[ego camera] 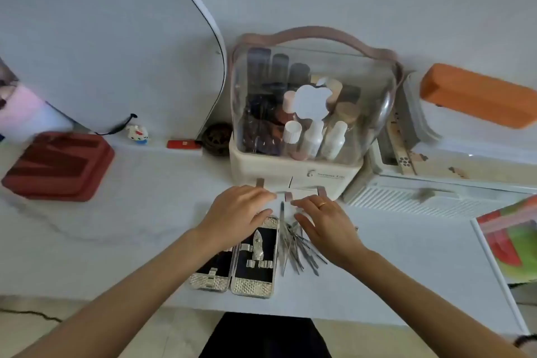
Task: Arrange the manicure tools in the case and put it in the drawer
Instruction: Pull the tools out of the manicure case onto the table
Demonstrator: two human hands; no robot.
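Note:
An open manicure case with glittery silver edges and a black lining lies on the white table. One silver clipper sits in its right half. A pile of several loose metal tools lies just right of the case. My left hand hovers over the case's top end, fingers spread, holding nothing. My right hand hovers over the top of the tool pile, fingers spread. Behind both hands stands a cream cosmetic organizer with two small drawers at its base.
The organizer's clear lid covers several bottles. A red tray lies at the left. A white ribbed box and an orange case stand at the right. A small red item and a cat figurine sit at the wall.

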